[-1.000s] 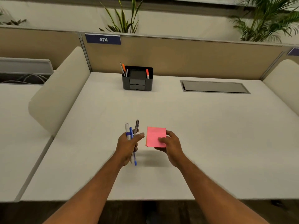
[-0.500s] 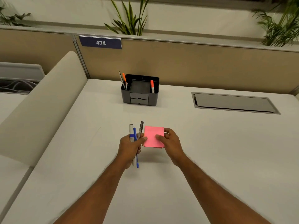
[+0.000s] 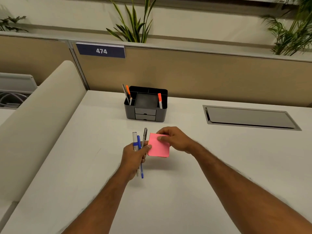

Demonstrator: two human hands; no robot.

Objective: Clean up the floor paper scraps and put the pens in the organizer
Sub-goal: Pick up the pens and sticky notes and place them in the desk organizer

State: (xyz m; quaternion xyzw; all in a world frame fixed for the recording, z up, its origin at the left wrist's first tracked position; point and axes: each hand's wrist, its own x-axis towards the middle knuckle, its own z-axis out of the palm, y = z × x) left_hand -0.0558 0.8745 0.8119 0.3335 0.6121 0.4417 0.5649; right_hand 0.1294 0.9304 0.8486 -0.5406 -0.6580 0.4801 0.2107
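Pens [image 3: 139, 146] — three, bunched upright in the clenched left hand [image 3: 135, 157] — point toward the black desk organizer [image 3: 146, 105] straight ahead on the desk [image 3: 84, 166]; the right hand [image 3: 175, 140], about as near, pinches a pink sticky-note pad [image 3: 158, 147].

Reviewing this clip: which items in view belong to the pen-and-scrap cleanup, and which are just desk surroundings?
Part of the job:
- pens bunched in the left hand
- black organizer, already holding orange-capped pens
- pink note pad in the right hand, possibly

Just lying about:
- cable hatch
- number plate 474
- plants
- side divider
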